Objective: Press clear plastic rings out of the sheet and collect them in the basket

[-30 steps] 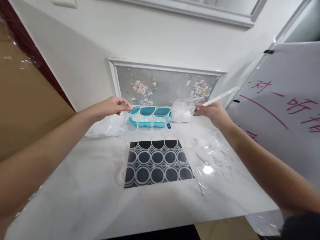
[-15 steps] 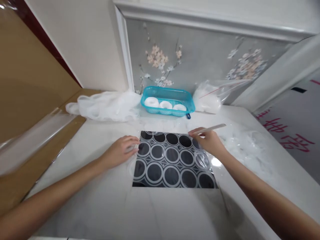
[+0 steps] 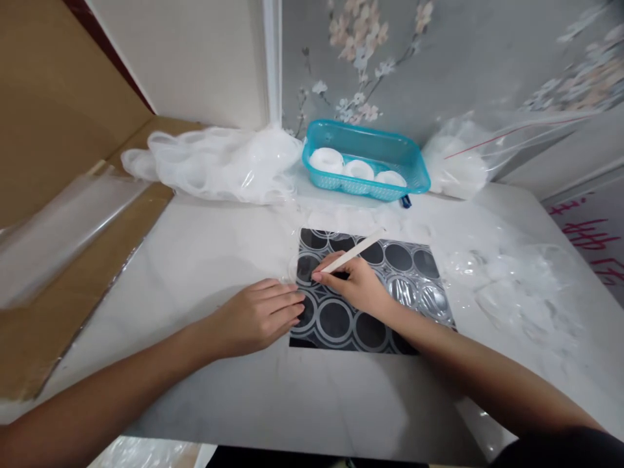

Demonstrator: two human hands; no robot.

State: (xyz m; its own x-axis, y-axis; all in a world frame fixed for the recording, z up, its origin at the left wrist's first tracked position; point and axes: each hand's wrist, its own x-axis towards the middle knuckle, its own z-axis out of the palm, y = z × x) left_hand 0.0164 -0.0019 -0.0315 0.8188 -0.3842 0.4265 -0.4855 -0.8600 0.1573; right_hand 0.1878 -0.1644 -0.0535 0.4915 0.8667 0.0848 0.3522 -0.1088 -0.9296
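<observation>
A black sheet with rows of grey rings (image 3: 369,328) lies flat on the white marbled table. My left hand (image 3: 260,317) rests palm down at its left edge, fingers stretched out and fingertips on the sheet. My right hand (image 3: 358,281) is closed around a slim, flat whitish stick (image 3: 353,252), above the left part of the sheet. The stick slants up to the right; its lower end is hidden by the fingers. Clear round film pieces (image 3: 402,290) lie on some of the rings to the right of that hand.
Behind the sheet stands a blue plastic basket (image 3: 414,184) with white rings (image 3: 359,170) inside. White netting-like material (image 3: 219,162) lies at the back left, near cardboard (image 3: 58,338). A clear zip bag (image 3: 458,166) sits right of the basket. Clear plastic pieces (image 3: 517,292) spread across the right side.
My right hand has moved left with the stick, from the sheet's upper right to its left part. My left hand has come down flatter onto the left edge. The view has shifted closer.
</observation>
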